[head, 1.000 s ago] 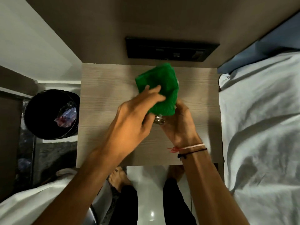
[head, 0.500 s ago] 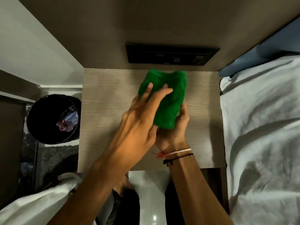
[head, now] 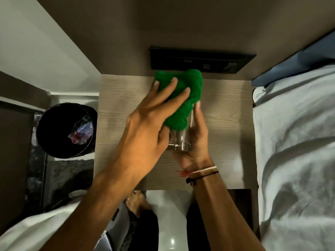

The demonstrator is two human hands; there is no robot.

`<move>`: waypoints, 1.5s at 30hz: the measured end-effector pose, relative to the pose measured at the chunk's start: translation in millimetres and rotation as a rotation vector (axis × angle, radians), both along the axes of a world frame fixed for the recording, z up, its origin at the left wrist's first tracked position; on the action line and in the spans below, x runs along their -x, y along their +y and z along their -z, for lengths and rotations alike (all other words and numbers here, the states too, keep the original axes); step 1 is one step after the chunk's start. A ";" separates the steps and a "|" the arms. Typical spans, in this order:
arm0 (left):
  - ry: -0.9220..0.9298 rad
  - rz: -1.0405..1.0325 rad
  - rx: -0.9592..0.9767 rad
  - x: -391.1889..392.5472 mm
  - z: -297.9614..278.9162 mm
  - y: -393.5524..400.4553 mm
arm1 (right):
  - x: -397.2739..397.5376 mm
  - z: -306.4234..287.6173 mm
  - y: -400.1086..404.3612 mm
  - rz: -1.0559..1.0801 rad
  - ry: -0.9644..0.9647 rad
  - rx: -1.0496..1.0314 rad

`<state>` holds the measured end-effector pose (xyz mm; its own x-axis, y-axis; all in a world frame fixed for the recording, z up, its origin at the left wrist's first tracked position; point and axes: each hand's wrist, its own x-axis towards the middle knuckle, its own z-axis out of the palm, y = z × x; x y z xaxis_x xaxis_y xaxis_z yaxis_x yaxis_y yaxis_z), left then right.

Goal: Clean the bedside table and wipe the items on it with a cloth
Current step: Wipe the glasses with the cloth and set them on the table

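Note:
Above the pale wood bedside table I hold a clear drinking glass, tilted with its thick base toward me. My right hand grips the glass from below and the right. A green cloth covers the glass's upper part and mouth. My left hand presses the cloth against the glass with its fingers spread flat over the fabric. The glass's rim is hidden under the cloth.
A black waste bin with crumpled plastic inside stands left of the table. A bed with pale sheets borders the table's right side. A black switch panel sits on the wall behind. My feet and the shiny floor show below the front edge.
My left hand slid up over the cloth, from gripping near the base to lying flat with fingers spread. The cloth shifted upward, and the glass's base and lower wall are uncovered now.

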<state>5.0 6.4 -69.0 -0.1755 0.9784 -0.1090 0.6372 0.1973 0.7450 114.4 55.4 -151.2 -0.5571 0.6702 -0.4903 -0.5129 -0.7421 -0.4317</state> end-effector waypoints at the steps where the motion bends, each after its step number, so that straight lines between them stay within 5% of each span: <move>1: 0.004 0.061 0.012 -0.2 0.5 -6.0 | -2.3 2.4 1.9 0.019 0.016 0.039; 5: -0.036 0.256 0.079 6.1 2.8 -39.2 | -17.4 11.7 6.5 0.038 -0.027 0.140; 11: 0.049 0.014 -0.041 14.4 -4.4 -5.4 | -25.2 9.4 -7.6 -0.033 -0.006 0.108; 19: -0.001 0.419 0.054 -29.0 7.4 -23.8 | -58.1 13.5 25.9 0.010 -0.155 0.171; 29: 0.082 0.070 0.029 -24.7 30.1 2.1 | -106.7 11.5 139.2 0.550 0.284 0.755; 45: 0.192 0.096 0.095 -63.8 48.6 28.5 | -120.1 38.8 185.1 0.569 0.354 0.905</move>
